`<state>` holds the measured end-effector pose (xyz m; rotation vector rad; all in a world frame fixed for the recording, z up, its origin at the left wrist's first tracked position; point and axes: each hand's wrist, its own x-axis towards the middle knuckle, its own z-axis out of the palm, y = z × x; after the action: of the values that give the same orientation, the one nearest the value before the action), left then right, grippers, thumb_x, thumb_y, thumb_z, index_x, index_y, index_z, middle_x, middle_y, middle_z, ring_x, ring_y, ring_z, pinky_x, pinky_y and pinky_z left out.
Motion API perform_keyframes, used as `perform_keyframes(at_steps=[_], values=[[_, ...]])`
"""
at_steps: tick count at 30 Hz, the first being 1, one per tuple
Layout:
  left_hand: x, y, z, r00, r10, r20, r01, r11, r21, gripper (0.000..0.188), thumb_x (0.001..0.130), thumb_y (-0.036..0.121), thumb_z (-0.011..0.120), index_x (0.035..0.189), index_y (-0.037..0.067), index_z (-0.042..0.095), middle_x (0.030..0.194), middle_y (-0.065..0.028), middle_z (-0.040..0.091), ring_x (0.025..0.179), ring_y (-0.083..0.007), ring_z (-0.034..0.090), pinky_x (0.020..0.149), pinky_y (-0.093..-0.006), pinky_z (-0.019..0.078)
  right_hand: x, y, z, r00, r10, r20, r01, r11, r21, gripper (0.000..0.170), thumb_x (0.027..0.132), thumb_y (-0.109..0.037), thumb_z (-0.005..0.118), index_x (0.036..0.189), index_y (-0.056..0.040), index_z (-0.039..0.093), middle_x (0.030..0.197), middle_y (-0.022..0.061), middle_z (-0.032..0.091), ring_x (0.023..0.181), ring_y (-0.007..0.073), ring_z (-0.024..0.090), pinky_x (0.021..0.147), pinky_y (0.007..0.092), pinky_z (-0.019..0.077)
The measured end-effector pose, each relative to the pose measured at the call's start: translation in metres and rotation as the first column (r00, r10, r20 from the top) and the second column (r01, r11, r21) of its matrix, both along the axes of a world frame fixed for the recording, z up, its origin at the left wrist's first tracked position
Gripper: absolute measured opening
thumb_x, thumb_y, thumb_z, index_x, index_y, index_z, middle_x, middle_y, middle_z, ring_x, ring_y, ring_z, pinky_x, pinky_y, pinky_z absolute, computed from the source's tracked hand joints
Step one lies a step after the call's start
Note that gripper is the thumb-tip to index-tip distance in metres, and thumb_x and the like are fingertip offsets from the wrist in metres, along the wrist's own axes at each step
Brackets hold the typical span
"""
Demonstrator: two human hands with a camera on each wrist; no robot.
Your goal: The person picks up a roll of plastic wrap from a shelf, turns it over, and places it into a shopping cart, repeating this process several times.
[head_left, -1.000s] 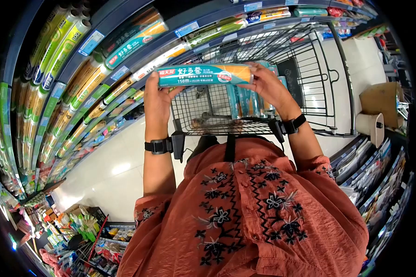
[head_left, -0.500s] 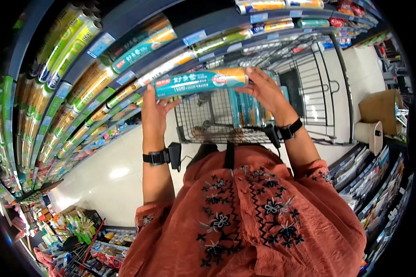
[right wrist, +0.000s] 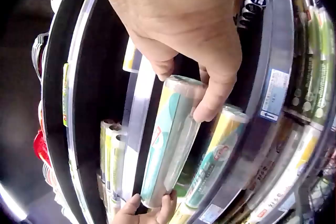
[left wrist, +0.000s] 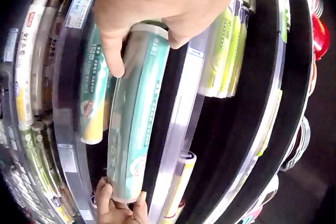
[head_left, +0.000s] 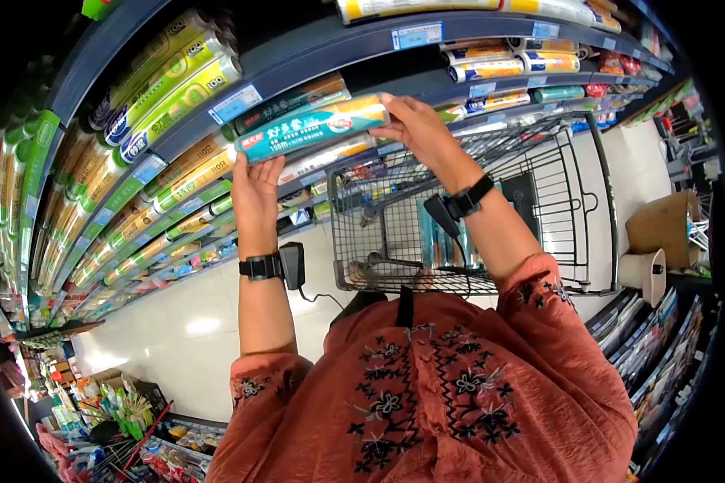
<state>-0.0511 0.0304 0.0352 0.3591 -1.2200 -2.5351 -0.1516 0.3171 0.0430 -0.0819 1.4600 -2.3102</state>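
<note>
Teal roll (head_left: 314,129), ends gripped by the fingers of left hand (head_left: 255,191) and right hand (head_left: 421,135), before dark shelves (head_left: 330,61); nearby, a wire cart (head_left: 525,193) stands on shiny pale floor (head_left: 193,354).

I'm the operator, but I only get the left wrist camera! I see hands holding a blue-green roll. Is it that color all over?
Observer: No, the head view shows orange on the roll, at the end by the right hand.

Operator: Ooh! What clothes are there? My camera doesn't show any.

Observer: In the head view there's a rusty-red shirt with dark flowers on its front.

Operator: Are there more blue-green things where I can't look?

Observer: Yes, the head view shows blue-green packs lying inside a wire cart.
</note>
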Motion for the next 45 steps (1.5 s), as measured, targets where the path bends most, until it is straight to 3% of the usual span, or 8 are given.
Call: perform_keyframes(at_steps=[4,16,23,25,26,28,30,45], values=[[-0.028,-0.02,0.004,0.996,-0.079,0.03,0.073,0.982,0.174,0.048,0.104,0.031,0.053,0.134,-0.005,0.044,0.134,-0.0317,0.049,0.129,-0.0418,0.051,0.113,-0.0505,0.044,-0.038,-0.034,0.005,0.999,-0.028,-0.023,0.028,1.0,0.006,0.041,0.101,-0.031,0.061,0.115,0.0071,0.055,0.11,0.0155,0.059,0.101,0.0249,0.066,0.096,0.0357,0.0581],[-0.106,-0.061,-0.016,0.992,-0.125,0.017,0.117,0.962,0.247,0.042,0.103,0.034,0.051,0.128,-0.001,0.054,0.136,-0.0213,0.05,0.127,-0.0403,0.051,0.111,-0.059,0.043,-0.11,-0.088,-0.001,0.989,-0.133,0.058,0.132,0.991,0.025,0.026,0.101,-0.023,0.059,0.118,-0.0025,0.057,0.116,0.0139,0.063,0.101,0.0267,0.067,0.087,0.0409,0.0611],[-0.141,-0.076,-0.035,0.993,0.019,-0.118,0.013,0.966,0.26,0.038,0.102,0.03,0.054,0.127,0.001,0.056,0.12,-0.0134,0.063,0.112,-0.0281,0.06,0.1,-0.0447,0.0518,-0.145,-0.102,-0.029,0.973,-0.179,0.148,0.21,0.948,-0.239,0.023,0.1,-0.03,0.059,0.118,-0.0148,0.057,0.113,0.0083,0.063,0.102,0.0238,0.065,0.086,0.0439,0.0588],[-0.123,-0.068,-0.028,0.997,0.007,-0.081,-0.036,0.931,-0.363,0.034,0.103,0.027,0.054,0.128,0.004,0.057,0.123,-0.0123,0.063,0.11,-0.0263,0.06,0.099,-0.0426,0.0514,-0.14,-0.106,-0.024,0.949,-0.223,0.224,0.29,0.897,-0.334,0.022,0.101,-0.028,0.058,0.117,-0.0138,0.058,0.111,0.0084,0.064,0.102,0.0244,0.065,0.086,0.0436,0.0587],[-0.114,-0.065,-0.023,0.997,0.024,-0.074,-0.071,0.68,-0.73,0.033,0.103,0.027,0.055,0.128,0.005,0.058,0.125,-0.0131,0.062,0.114,-0.0285,0.06,0.101,-0.0456,0.0503,-0.136,-0.109,-0.022,0.961,-0.21,0.178,0.26,0.907,-0.332,0.022,0.101,-0.028,0.058,0.117,-0.0124,0.059,0.111,0.009,0.065,0.102,0.0249,0.065,0.087,0.0432,0.0585],[-0.115,-0.061,-0.023,0.997,0.011,-0.083,-0.068,0.681,-0.729,0.033,0.103,0.026,0.055,0.129,0.006,0.058,0.128,-0.0142,0.062,0.118,-0.0311,0.059,0.105,-0.0486,0.0488,-0.122,-0.104,-0.022,0.977,-0.196,0.088,0.214,0.924,-0.317,0.023,0.101,-0.027,0.057,0.116,-0.0094,0.06,0.111,0.0102,0.067,0.102,0.026,0.066,0.089,0.0424,0.058],[-0.126,-0.066,-0.025,0.993,-0.009,-0.12,0.018,0.998,0.068,0.035,0.104,0.025,0.053,0.132,0.005,0.056,0.13,-0.0147,0.06,0.12,-0.032,0.059,0.106,-0.0488,0.0481,-0.106,-0.089,-0.019,0.987,-0.126,0.096,0.148,0.951,-0.271,0.028,0.103,-0.023,0.053,0.118,0.0001,0.058,0.117,0.0172,0.066,0.106,0.0306,0.067,0.094,0.0428,0.0567],[-0.012,-0.005,-0.015,0.979,-0.15,0.138,0.183,0.943,-0.277,0.041,0.104,0.027,0.05,0.13,-0.003,0.05,0.123,-0.0196,0.06,0.119,-0.0334,0.06,0.102,-0.0477,0.0515,0.068,0.096,-0.102,0.96,-0.122,0.252,0.17,0.969,-0.178,0.032,0.101,-0.023,0.054,0.115,0.0042,0.063,0.1,0.0157,0.071,0.095,0.0275,0.072,0.085,0.0383,0.0606]])
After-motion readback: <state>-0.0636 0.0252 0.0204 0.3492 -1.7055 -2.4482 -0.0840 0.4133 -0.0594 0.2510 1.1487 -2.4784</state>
